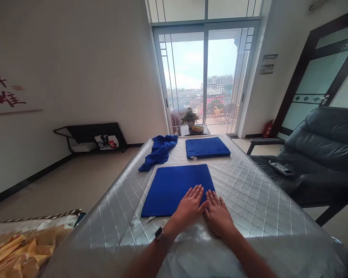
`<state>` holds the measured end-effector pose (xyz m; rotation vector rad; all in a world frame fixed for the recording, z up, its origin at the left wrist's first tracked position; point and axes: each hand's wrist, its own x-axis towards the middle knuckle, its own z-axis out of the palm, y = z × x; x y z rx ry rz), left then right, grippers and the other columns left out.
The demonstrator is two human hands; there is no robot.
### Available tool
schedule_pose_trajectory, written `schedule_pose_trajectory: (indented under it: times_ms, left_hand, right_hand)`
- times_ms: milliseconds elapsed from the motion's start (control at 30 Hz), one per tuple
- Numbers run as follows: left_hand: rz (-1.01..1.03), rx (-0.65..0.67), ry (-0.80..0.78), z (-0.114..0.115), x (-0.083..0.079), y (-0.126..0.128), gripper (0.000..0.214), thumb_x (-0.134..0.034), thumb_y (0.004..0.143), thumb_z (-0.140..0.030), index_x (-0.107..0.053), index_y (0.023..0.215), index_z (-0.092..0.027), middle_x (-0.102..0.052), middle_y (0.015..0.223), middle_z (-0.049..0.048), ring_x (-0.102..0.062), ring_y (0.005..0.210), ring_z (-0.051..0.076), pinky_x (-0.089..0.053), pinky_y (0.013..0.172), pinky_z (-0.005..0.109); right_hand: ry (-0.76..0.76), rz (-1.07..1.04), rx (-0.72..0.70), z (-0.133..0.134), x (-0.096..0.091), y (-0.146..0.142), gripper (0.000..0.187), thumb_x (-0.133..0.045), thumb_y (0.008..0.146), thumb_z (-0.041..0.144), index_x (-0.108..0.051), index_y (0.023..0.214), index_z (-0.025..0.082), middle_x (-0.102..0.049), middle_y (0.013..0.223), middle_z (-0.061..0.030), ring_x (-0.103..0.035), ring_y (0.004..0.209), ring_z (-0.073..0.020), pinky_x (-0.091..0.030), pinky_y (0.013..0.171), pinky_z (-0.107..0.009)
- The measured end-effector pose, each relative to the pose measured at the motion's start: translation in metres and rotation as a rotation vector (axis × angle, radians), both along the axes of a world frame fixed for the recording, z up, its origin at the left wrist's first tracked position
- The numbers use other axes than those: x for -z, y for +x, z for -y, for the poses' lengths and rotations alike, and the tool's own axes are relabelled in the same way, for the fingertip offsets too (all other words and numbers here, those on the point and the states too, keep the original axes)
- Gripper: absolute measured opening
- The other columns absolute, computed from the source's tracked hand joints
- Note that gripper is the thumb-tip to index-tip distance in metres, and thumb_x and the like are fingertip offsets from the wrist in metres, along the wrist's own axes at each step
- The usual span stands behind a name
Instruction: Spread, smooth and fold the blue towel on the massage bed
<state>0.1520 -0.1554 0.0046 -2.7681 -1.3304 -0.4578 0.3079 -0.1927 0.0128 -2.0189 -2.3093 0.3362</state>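
Plainly, both your hands lie palm down and low in front of you, the grip of each spread flat with the fingers straight, pinching nothing. Your left hand [191,201] rests on the right part of a folded blue cloth [168,189], its fingers pointing away from you and its thumb angled out toward the other hand. Your right hand [219,214] lies just beside it at the cloth's right edge, fingers forward and slightly left, its outer side over the quilted silvery cover [249,193]. Your forearms come in from the near edge and converge toward the wrists; the left wrist wears a dark watch [159,233].

The cloth under your left hand is flat and squared, with a small white tag at its near edge. Beyond it, toward the far end of the cover, you have a second folded blue cloth [208,147], thicker at its near edge. To the left of that lies a rumpled blue cloth [159,152], twisted and loose.

Farther out, a potted plant [190,117] stands before the sliding glass door [205,77], and a dark armchair [324,146] sits at your right.
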Motion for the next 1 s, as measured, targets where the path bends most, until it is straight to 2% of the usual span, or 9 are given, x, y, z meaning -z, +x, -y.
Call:
schedule_pose_trajectory:
  times_ms: [100, 200, 300, 433, 533, 633, 767, 1000]
  left_hand:
    - [-0.028, 0.009, -0.112, -0.004, 0.004, 0.011, 0.065, -0.014, 0.106, -0.051, -0.028, 0.157, -0.014, -0.028, 0.163, 0.0095, -0.022, 0.152, 0.019, -0.023, 0.124, 0.041]
    - [-0.042, -0.001, -0.160, -0.003, 0.009, -0.002, 0.066, -0.013, 0.105, -0.054, -0.023, 0.159, -0.018, -0.025, 0.165, 0.0061, -0.018, 0.153, 0.019, -0.019, 0.126, 0.043]
    - [-0.065, -0.086, -0.189, 0.001, 0.010, -0.030, 0.068, -0.015, 0.103, -0.059, -0.022, 0.159, -0.020, -0.022, 0.165, 0.0046, -0.017, 0.153, 0.021, -0.018, 0.126, 0.045]
    - [-0.097, -0.267, -0.256, 0.009, 0.008, -0.082, 0.072, -0.015, 0.102, -0.063, -0.020, 0.159, -0.020, -0.018, 0.166, 0.0054, -0.014, 0.154, 0.023, -0.019, 0.125, 0.048]
    - [-0.114, -0.397, -0.294, 0.017, 0.008, -0.122, 0.075, -0.016, 0.101, -0.065, -0.018, 0.160, -0.018, -0.013, 0.166, 0.0069, -0.012, 0.154, 0.025, -0.016, 0.125, 0.050]
    - [-0.109, -0.492, -0.292, 0.026, 0.010, -0.148, 0.081, -0.017, 0.099, -0.068, -0.016, 0.160, -0.015, -0.011, 0.166, 0.0087, -0.010, 0.154, 0.026, -0.015, 0.125, 0.051]
    - [-0.081, -0.557, -0.246, 0.033, 0.015, -0.156, 0.085, -0.018, 0.098, -0.071, -0.017, 0.160, -0.013, -0.012, 0.166, 0.0099, -0.012, 0.154, 0.027, -0.015, 0.125, 0.049]
    - [-0.044, -0.531, -0.186, 0.032, 0.020, -0.154, 0.086, -0.019, 0.097, -0.071, -0.024, 0.159, -0.012, -0.019, 0.165, 0.0112, -0.017, 0.153, 0.027, -0.018, 0.124, 0.049]
  right_hand:
    - [-0.005, -0.001, -0.004, 0.000, 0.000, 0.001, 0.064, -0.020, 0.103, 0.041, -0.015, 0.160, 0.012, -0.007, 0.167, -0.0046, -0.003, 0.154, -0.0203, -0.004, 0.125, -0.044]
    - [-0.006, -0.012, -0.005, 0.000, 0.001, 0.001, 0.066, -0.017, 0.103, 0.045, -0.016, 0.160, 0.012, -0.008, 0.167, -0.0045, -0.003, 0.154, -0.0204, -0.004, 0.125, -0.043]
    - [0.003, -0.023, 0.005, -0.001, 0.003, 0.001, 0.068, -0.018, 0.103, 0.048, -0.017, 0.160, 0.012, -0.008, 0.167, -0.0051, -0.004, 0.154, -0.0206, -0.004, 0.125, -0.043]
    - [0.006, -0.040, 0.011, -0.002, 0.004, 0.001, 0.068, -0.019, 0.103, 0.049, -0.017, 0.160, 0.012, -0.008, 0.166, -0.0042, -0.004, 0.154, -0.0203, -0.004, 0.125, -0.043]
    - [-0.009, -0.035, 0.007, -0.002, 0.003, 0.001, 0.068, -0.018, 0.103, 0.048, -0.015, 0.160, 0.012, -0.006, 0.166, -0.0040, -0.002, 0.154, -0.0199, -0.003, 0.125, -0.043]
    - [-0.006, -0.040, 0.010, -0.001, 0.003, 0.002, 0.068, -0.017, 0.104, 0.049, -0.014, 0.160, 0.012, -0.007, 0.167, -0.0035, -0.002, 0.154, -0.0192, -0.003, 0.126, -0.042]
    - [-0.007, -0.018, 0.010, 0.000, 0.001, 0.001, 0.067, -0.019, 0.104, 0.048, -0.013, 0.160, 0.011, -0.006, 0.167, -0.0035, -0.002, 0.154, -0.0188, -0.003, 0.126, -0.042]
    - [-0.025, 0.033, -0.051, -0.003, -0.005, 0.009, 0.069, -0.021, 0.103, 0.051, -0.020, 0.160, 0.013, -0.011, 0.166, -0.0053, -0.008, 0.154, -0.0211, -0.008, 0.125, -0.046]
